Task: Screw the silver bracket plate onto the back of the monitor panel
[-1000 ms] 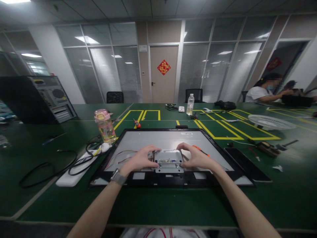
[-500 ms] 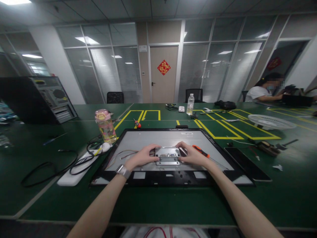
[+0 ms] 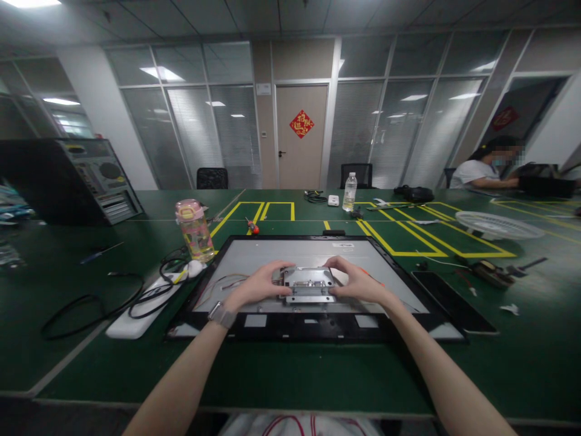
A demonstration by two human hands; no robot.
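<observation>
Between my two hands is a silver metal bracket (image 3: 310,278) with connector ports along its front. My left hand (image 3: 259,283), with a watch (image 3: 221,314) on its wrist, grips the bracket's left end between thumb and fingers. At the right end my right hand (image 3: 356,281) holds it the same way. Below lies a monitor panel (image 3: 254,249), back side up, with a black frame. Thin wires (image 3: 222,282) run from the left side of the bracket. An orange-handled screwdriver (image 3: 371,277) on the panel is mostly hidden behind my right hand.
Left of the panel are a white power strip (image 3: 136,318), black cables and a pink-lidded bottle (image 3: 195,230). A black strip-like part (image 3: 454,303) lies to the right. Farther off stand a computer case (image 3: 68,181) and a water bottle (image 3: 349,192). Another person (image 3: 476,172) sits at far right.
Both hands still hold the bracket. My right hand has shifted slightly right and now covers most of the orange screwdriver handle. The camera view has moved a little.
</observation>
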